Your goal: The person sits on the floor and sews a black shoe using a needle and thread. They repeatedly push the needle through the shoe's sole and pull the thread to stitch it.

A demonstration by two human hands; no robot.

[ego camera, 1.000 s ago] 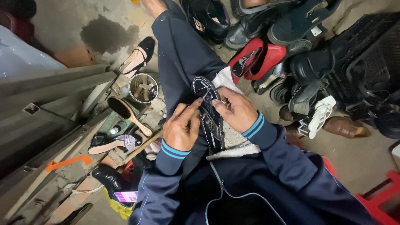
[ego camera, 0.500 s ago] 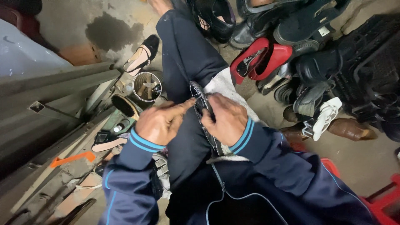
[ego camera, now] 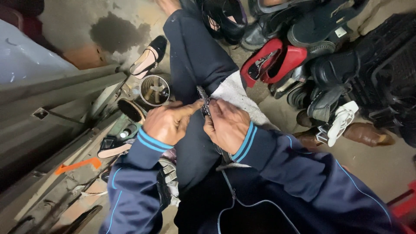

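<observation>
The left hand is curled, its forefinger stretched out to press the dark strappy shoe that lies on the lap. The right hand is closed around the same shoe from the other side, knuckles touching the left fingertip. Just beyond the right hand lies a white cloth; a metal tin stands beyond the left.

Bare concrete floor, with a dark stain on its far left. A red shoe, white sandal and brown shoe lie right; a round tin stands left.
</observation>
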